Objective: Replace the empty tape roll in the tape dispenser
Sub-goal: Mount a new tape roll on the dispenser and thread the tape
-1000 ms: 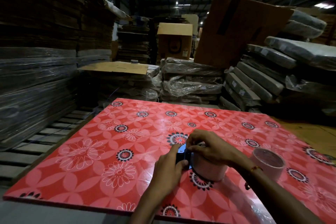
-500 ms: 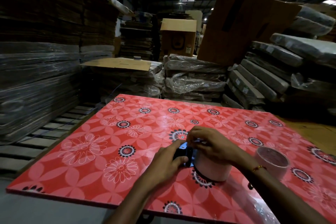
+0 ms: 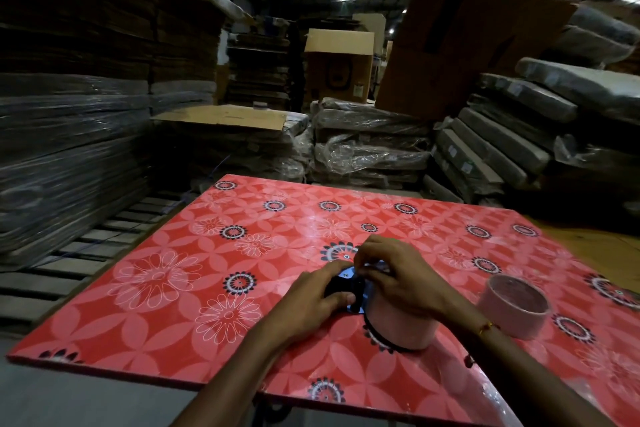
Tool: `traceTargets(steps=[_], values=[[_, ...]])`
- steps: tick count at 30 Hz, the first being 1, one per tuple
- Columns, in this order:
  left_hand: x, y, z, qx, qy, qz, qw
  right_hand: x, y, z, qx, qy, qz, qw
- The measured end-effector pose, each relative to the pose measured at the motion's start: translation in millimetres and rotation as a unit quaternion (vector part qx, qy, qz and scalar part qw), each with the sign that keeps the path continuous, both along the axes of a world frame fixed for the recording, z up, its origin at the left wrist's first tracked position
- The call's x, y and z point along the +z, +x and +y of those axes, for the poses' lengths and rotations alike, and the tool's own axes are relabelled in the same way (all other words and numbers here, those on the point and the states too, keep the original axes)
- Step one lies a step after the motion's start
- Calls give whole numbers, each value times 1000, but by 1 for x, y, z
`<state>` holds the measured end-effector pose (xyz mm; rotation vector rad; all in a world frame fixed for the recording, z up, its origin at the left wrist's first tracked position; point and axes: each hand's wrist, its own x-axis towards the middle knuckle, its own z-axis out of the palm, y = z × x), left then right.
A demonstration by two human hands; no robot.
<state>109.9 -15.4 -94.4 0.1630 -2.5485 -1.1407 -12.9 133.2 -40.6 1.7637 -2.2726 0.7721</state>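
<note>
Your left hand [image 3: 313, 302] grips the tape dispenser [image 3: 348, 288]; your right hand [image 3: 398, 277] pinches at its top, covering the roll [image 3: 398, 329]. A spare core [image 3: 514, 305] stands right of it on the surface [image 3: 173, 288].

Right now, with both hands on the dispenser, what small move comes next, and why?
Probably keep the left hand steadying the dispenser and let the right hand keep working the tape at its top. The tape roll already sits against the dispenser, the empty core stands apart on the table, and the right fingers are pinching there.
</note>
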Motion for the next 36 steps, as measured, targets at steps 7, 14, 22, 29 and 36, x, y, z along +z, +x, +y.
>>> traceTargets(steps=[7, 14, 22, 29, 36], values=[[-2, -1, -4, -12, -3, 1, 1000, -3, 5, -2, -1, -8, 17, 1000], [0, -1, -9, -51, 22, -7, 998, -2, 0, 7, 57, -7, 26, 998], [2, -2, -16, -77, 24, -14, 997, -4, -2, 4, 57, -3, 49, 997], [3, -2, -18, -94, 37, -20, 995, -6, -8, 5, 72, -16, 21, 997], [-5, 8, 1, 32, 16, 61, 997, -5, -9, 4, 75, -20, 11, 997]])
